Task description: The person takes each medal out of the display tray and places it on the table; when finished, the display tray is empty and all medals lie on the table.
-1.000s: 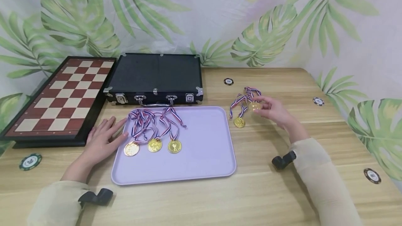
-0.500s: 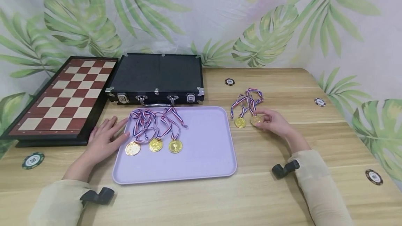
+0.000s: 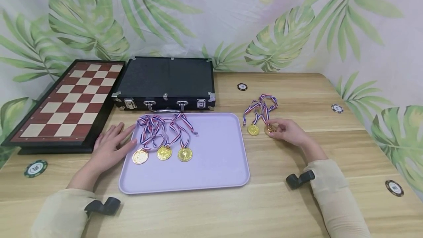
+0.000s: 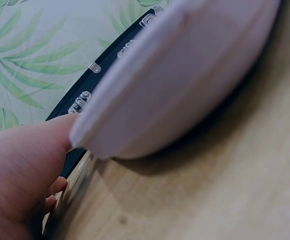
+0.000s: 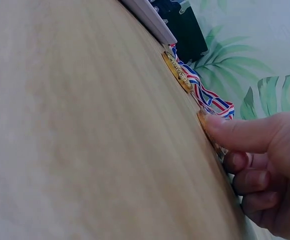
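Note:
My right hand (image 3: 290, 132) pinches the edge of a gold medal (image 3: 269, 129) on the wooden table, right of the tray, with thumb and index finger. In the right wrist view the thumb (image 5: 239, 134) lies against that medal, the other fingers curled beneath. Beside it is another gold medal (image 3: 253, 130); their red, white and blue ribbons (image 3: 264, 108) stretch behind. My left hand (image 3: 112, 148) rests spread at the left rim of the lilac tray (image 3: 214, 164), its thumb at the rim. Three gold medals (image 3: 164, 153) lie in a row on the tray, ribbons bunched behind them.
A black case (image 3: 165, 78) with metal corners stands behind the tray. At the left lies a chessboard (image 3: 71, 100) with a raised black frame. Several poker chips, such as a green one (image 3: 35, 168) and a black one (image 3: 242, 87), lie around the table.
My right hand has moved toward me, drawing the farther medal level with its neighbour, and its ribbon is straighter. The left hand keeps its place at the tray.

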`<action>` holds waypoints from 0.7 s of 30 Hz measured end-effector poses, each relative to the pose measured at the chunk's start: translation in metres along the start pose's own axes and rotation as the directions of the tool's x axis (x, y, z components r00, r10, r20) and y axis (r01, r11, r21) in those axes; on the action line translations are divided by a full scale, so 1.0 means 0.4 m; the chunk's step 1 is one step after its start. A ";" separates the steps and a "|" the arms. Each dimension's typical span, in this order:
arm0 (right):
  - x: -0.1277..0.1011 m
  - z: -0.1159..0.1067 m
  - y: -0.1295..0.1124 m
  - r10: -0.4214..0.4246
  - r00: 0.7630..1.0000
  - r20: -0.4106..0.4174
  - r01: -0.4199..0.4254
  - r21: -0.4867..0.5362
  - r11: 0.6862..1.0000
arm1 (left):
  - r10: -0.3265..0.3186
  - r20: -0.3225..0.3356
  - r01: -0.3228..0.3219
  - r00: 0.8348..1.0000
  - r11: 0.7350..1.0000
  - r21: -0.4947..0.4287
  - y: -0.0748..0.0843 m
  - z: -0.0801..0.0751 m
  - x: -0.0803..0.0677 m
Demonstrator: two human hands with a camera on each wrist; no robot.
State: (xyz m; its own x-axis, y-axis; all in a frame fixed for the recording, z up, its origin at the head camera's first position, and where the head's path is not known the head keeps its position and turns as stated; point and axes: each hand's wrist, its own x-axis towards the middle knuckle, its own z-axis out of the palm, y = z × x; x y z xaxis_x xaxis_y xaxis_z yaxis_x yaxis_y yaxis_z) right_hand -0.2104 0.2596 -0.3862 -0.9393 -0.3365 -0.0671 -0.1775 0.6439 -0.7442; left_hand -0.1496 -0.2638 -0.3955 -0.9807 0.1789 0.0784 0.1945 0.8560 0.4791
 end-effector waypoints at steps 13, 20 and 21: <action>-0.001 -0.013 -0.039 -0.016 0.998 -0.066 0.022 0.083 0.996 | 0.004 -0.002 -0.004 1.000 1.000 -0.004 -0.004 -0.002 -0.004; -0.002 0.017 -0.202 -0.196 0.964 -0.179 0.240 0.279 0.930 | 0.011 -0.006 -0.011 1.000 1.000 -0.007 -0.006 0.000 -0.002; 0.000 0.030 -0.228 -0.226 0.959 -0.173 0.269 0.288 0.919 | 0.013 -0.006 -0.013 1.000 1.000 -0.007 -0.005 0.001 0.000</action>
State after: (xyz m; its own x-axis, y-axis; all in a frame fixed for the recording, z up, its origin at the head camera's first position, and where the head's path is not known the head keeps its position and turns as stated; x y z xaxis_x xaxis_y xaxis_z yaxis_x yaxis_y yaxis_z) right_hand -0.1909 0.1927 -0.3262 -0.9111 -0.3493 0.2187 -0.3308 0.3035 -0.8935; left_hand -0.1498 -0.2652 -0.3969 -0.9782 0.1872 0.0903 0.2074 0.8501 0.4840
